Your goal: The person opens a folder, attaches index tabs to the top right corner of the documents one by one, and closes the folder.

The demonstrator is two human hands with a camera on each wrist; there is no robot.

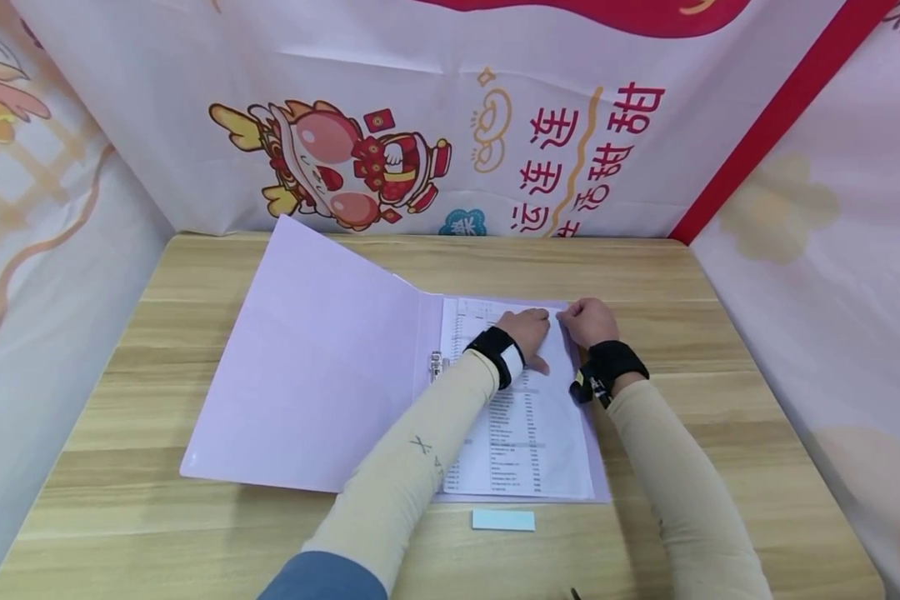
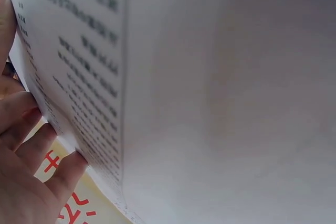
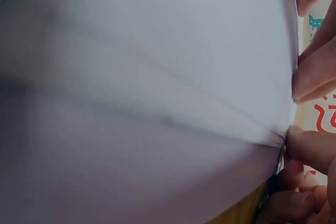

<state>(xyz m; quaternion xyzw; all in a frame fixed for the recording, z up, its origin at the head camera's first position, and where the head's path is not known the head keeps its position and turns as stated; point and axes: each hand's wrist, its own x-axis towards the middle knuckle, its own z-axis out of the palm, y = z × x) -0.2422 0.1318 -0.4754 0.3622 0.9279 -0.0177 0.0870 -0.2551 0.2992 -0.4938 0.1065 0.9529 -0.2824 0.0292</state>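
Head cam looks down, wrist cams v. close on sheet (image 1: 528, 417)

This looks like a small makeshift work booth rather than a home or office. A light wood-grain table (image 1: 720, 350) is closed in on three sides by hanging printed banners (image 1: 570, 125) with a cartoon dragon (image 1: 337, 162), red Chinese characters and a red stripe. An open lilac ring binder (image 1: 307, 358) with printed sheets (image 1: 528, 425) suggests paperwork

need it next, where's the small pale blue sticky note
In the head view the small pale blue sticky note lies flat on the wooden table, just below the open lilac folder, between the two forearms.
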